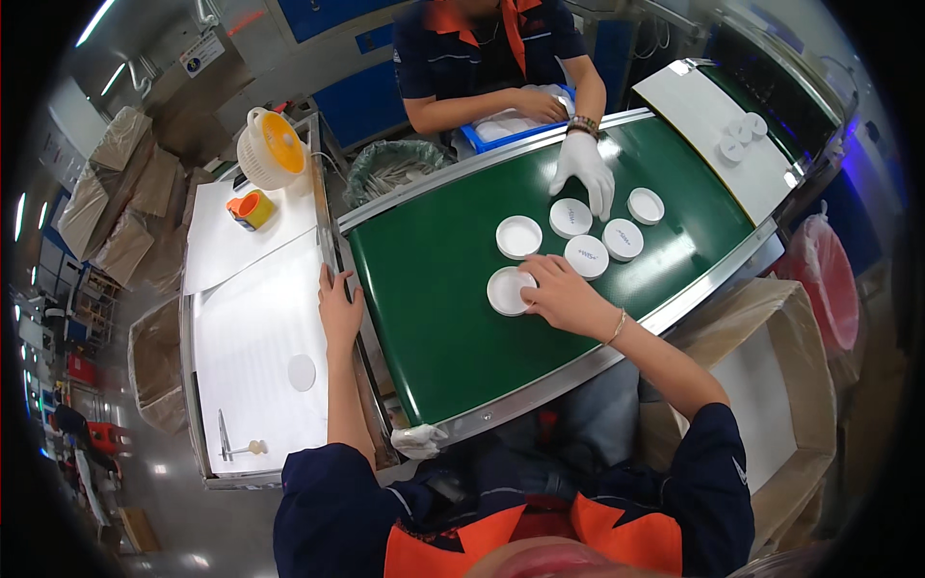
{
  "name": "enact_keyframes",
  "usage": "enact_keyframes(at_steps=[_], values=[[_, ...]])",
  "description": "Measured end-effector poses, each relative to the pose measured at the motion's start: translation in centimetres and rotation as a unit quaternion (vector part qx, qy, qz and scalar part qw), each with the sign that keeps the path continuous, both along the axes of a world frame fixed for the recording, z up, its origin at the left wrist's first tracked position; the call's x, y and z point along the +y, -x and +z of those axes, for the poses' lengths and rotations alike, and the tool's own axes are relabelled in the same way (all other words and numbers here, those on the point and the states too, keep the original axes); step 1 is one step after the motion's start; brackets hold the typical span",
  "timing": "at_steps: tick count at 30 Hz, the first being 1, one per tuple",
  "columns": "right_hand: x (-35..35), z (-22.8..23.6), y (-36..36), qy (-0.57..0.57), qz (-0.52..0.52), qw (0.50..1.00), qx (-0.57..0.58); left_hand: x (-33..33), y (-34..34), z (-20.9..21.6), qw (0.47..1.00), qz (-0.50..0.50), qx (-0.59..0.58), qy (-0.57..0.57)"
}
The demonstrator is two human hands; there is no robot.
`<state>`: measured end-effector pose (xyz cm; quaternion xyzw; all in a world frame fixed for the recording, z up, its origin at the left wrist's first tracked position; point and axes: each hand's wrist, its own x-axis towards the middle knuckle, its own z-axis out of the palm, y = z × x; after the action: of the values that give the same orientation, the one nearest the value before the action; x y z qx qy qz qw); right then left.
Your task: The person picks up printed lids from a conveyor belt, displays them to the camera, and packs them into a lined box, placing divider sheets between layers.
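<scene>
On the green conveyor belt (424,318), my right hand (564,294) pinches the near rim of a shallow round white cap (503,291) that lies hollow side up. Just beyond it is another hollow-up white cap (519,238). Right of my hand sit closed-face white caps with small dark markings, among them one cap (586,257) and its neighbour (623,240). My left hand (340,306) rests at the edge between the white side table (251,337) and the belt, fingers apart, holding nothing. A co-worker's gloved hand (584,169) reaches over the caps from across.
The side table carries a white-and-yellow fan (273,149), an orange tape roll (252,209), a white disc (302,373) and a pointed metal tool (226,443). Small caps (742,135) stand on a white board at far right. A blue bin (515,135) and lined boxes surround the belt.
</scene>
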<state>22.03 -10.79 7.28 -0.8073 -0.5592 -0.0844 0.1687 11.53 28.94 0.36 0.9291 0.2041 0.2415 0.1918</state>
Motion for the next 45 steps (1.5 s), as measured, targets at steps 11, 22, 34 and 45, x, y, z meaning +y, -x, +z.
enact_keyframes(at_steps=[11, 22, 34, 45], values=[[3.5, -3.3, -6.7, 0.053, -0.051, 0.996, 0.043, 0.3, 0.2, -0.5, 0.999, -0.025, -0.027, -0.024], [5.6, -5.1, -4.9, 0.009, -0.121, 0.991, -0.055, 0.8, 0.0, -0.6, 1.0, -0.024, 0.002, -0.012], [0.1, -1.3, -11.3, -0.152, -0.308, 0.926, -0.155, 0.8, 0.0, -0.7, 0.999, -0.029, -0.002, -0.018], [-5.5, -5.6, -16.9, -0.051, -0.478, 0.867, -0.133, 0.5, -0.2, -0.1, 1.0, -0.012, 0.02, -0.02]])
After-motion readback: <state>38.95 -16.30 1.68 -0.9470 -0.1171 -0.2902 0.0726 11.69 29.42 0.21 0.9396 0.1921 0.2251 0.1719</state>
